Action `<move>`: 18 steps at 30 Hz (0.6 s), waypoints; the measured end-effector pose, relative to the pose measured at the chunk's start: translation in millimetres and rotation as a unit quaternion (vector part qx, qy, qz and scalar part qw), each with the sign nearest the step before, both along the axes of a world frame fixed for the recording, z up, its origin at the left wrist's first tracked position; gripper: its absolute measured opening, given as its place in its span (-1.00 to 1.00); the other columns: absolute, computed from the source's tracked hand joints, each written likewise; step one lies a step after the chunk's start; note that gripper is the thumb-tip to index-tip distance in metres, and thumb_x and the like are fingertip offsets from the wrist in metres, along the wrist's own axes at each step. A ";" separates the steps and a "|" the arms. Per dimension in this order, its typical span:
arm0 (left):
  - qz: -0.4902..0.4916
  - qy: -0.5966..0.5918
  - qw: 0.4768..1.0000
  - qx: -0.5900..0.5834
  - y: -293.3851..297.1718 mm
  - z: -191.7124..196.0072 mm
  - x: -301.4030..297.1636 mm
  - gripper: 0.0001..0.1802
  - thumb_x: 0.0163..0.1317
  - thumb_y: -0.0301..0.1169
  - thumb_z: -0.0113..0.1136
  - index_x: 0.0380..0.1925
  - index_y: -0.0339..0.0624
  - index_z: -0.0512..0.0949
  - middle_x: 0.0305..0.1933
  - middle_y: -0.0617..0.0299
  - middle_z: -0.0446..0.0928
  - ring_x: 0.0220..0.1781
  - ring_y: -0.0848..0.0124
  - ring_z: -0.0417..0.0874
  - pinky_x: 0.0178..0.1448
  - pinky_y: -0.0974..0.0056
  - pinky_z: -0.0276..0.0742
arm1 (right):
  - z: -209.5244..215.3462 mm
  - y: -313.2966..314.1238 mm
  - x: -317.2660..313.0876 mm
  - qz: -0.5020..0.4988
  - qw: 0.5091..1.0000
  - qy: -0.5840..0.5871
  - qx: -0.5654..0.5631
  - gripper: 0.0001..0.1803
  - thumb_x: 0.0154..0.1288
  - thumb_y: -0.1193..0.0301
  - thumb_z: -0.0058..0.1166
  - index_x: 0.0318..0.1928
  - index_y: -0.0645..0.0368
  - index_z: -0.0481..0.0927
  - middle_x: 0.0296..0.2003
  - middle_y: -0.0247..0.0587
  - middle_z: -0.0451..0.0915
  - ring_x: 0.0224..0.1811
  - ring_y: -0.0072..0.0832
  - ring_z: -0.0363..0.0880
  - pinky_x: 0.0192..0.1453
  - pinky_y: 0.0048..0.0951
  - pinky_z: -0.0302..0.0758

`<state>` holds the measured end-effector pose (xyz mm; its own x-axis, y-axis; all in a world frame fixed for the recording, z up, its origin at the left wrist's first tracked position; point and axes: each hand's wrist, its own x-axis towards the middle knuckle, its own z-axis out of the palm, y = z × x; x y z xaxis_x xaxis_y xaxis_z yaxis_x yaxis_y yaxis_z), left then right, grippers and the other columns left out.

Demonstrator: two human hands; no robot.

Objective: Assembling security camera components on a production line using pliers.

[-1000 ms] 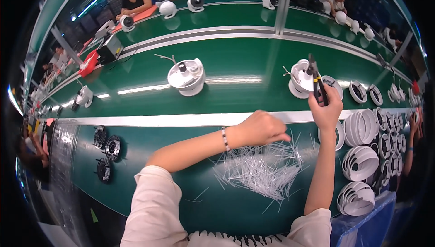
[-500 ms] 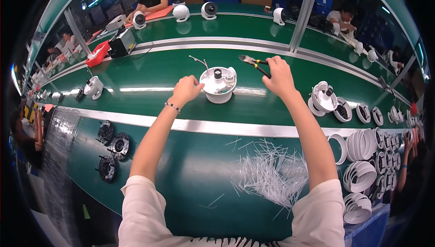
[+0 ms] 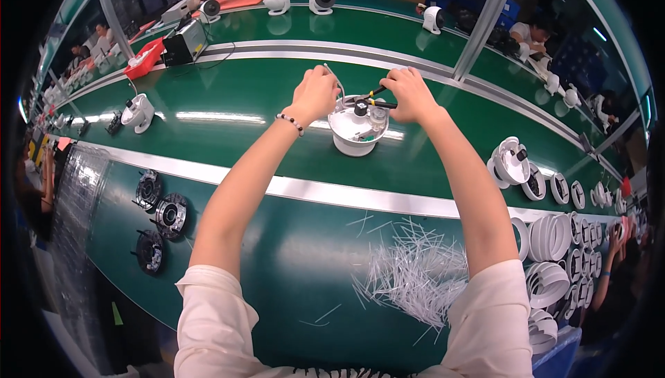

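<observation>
A round white plastic housing [image 3: 355, 144] stands on the green belt, with a black cylindrical part [image 3: 361, 107] rising from its open top. My left hand [image 3: 316, 94] is closed at the housing's far left rim, its fingers pinching a thin cable [image 3: 327, 67] that sticks up from there. In my right hand [image 3: 411, 95] are diagonal cutters [image 3: 385, 104] with black-and-yellow handles. Their jaws reach over the housing beside the cable, near my left fingertips. Whether the jaws touch anything I cannot tell.
A heap of clear plastic strips [image 3: 415, 274] lies on the near table. Black round parts [image 3: 170, 216] are at left; white rings [image 3: 551, 237] stack at right. Another white housing [image 3: 511, 163] stands on the belt. Beyond a metal rail, white camera-like units [image 3: 322, 1] line a second belt where people sit.
My left hand has moved from the housing's side up to the cable and pinches it. My right hand has brought the cutters left and down, over the housing. The whole view has shifted slightly.
</observation>
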<state>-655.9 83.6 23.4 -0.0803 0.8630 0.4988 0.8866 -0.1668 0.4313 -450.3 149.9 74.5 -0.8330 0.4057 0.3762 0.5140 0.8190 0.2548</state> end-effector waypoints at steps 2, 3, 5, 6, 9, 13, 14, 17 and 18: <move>-0.004 0.002 1.000 -0.012 1.9 4.6 4.2 -0.89 0.02 -0.40 0.10 -0.56 -0.20 0.45 -0.05 0.13 0.33 0.02 0.15 0.34 0.00 0.17 0.38 | 3.8 3.3 -1.0 -0.018 0.999 -0.045 -0.019 -0.46 -0.42 0.46 0.18 -0.20 0.19 0.49 -0.28 -0.19 0.39 -0.14 -0.30 0.35 0.14 -0.31 0.16; -0.004 0.001 1.000 -0.013 3.2 2.4 6.4 -0.89 0.02 -0.40 0.10 -0.56 -0.20 0.45 -0.05 0.13 0.33 0.02 0.15 0.34 0.00 0.17 0.38 | 3.3 5.1 -0.5 -0.018 0.998 -0.051 -0.020 -0.46 -0.43 0.46 0.19 -0.21 0.18 0.50 -0.27 -0.19 0.40 -0.13 -0.29 0.35 0.14 -0.28 0.16; -0.002 -0.002 1.000 0.006 5.0 -0.2 8.7 -0.89 0.02 -0.40 0.10 -0.54 -0.20 0.46 0.02 0.09 0.31 0.07 0.12 0.31 0.03 0.16 0.37 | 5.6 6.1 -0.4 -0.017 0.998 -0.057 -0.028 -0.47 -0.43 0.46 0.18 -0.22 0.19 0.50 -0.27 -0.19 0.40 -0.12 -0.29 0.35 0.15 -0.28 0.16; -0.002 -0.003 1.000 0.006 6.2 -0.6 9.4 -0.89 0.02 -0.40 0.10 -0.54 -0.20 0.46 0.02 0.09 0.31 0.07 0.12 0.31 0.03 0.16 0.37 | 6.6 6.6 -0.1 -0.017 0.997 -0.062 -0.036 -0.48 -0.42 0.47 0.18 -0.22 0.20 0.51 -0.27 -0.19 0.41 -0.11 -0.28 0.35 0.15 -0.29 0.16; -0.008 -0.009 1.000 -0.013 7.2 0.9 15.7 -0.90 0.02 -0.40 0.10 -0.53 -0.19 0.47 0.06 0.06 0.28 0.11 0.11 0.28 0.05 0.16 0.36 | 8.3 10.6 6.1 -0.002 0.997 -0.072 -0.029 -0.54 -0.42 0.50 0.16 -0.28 0.20 0.53 -0.33 -0.15 0.45 -0.16 -0.24 0.40 0.04 -0.31 0.30; -0.015 -0.022 1.000 0.015 6.1 -3.1 24.8 -0.91 0.02 -0.41 0.10 -0.53 -0.19 0.46 0.10 0.00 0.25 0.14 0.09 0.25 0.07 0.15 0.34 | 3.4 10.4 5.8 -0.063 0.985 -0.154 -0.036 -0.67 -0.32 0.45 0.18 -0.37 0.13 0.54 -0.41 -0.17 0.50 -0.24 -0.26 0.48 -0.13 -0.32 0.45; -0.014 -0.035 0.999 0.008 4.2 -1.7 27.4 -0.90 0.02 -0.42 0.10 -0.54 -0.20 0.46 0.13 -0.04 0.22 0.15 0.08 0.25 0.09 0.15 0.32 | 3.0 9.5 8.1 -0.063 0.985 -0.154 -0.035 -0.67 -0.32 0.45 0.18 -0.37 0.13 0.54 -0.41 -0.17 0.50 -0.24 -0.26 0.48 -0.13 -0.32 0.45; -0.006 -0.053 0.998 0.040 2.4 -5.0 27.1 -0.90 0.01 -0.42 0.11 -0.54 -0.21 0.46 0.12 -0.06 0.23 0.14 0.06 0.26 0.09 0.15 0.31 | 3.6 3.6 19.7 -0.102 0.982 -0.148 -0.055 -0.73 -0.29 0.44 0.15 -0.41 0.15 0.55 -0.44 -0.17 0.50 -0.27 -0.25 0.49 -0.15 -0.31 0.45; -0.006 -0.052 0.998 0.039 -0.2 -7.7 27.7 -0.90 0.01 -0.42 0.11 -0.54 -0.21 0.46 0.12 -0.06 0.23 0.14 0.06 0.26 0.09 0.15 0.31 | 4.4 0.3 24.8 -0.110 0.986 -0.112 -0.054 -0.74 -0.29 0.44 0.13 -0.42 0.15 0.55 -0.46 -0.17 0.50 -0.29 -0.24 0.49 -0.17 -0.30 0.46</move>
<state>-628.2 83.4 15.8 -0.1251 0.8227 0.5546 0.8356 -0.2139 0.5059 -425.6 150.3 78.9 -0.7781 0.6130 0.1371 0.6224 0.7231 0.2994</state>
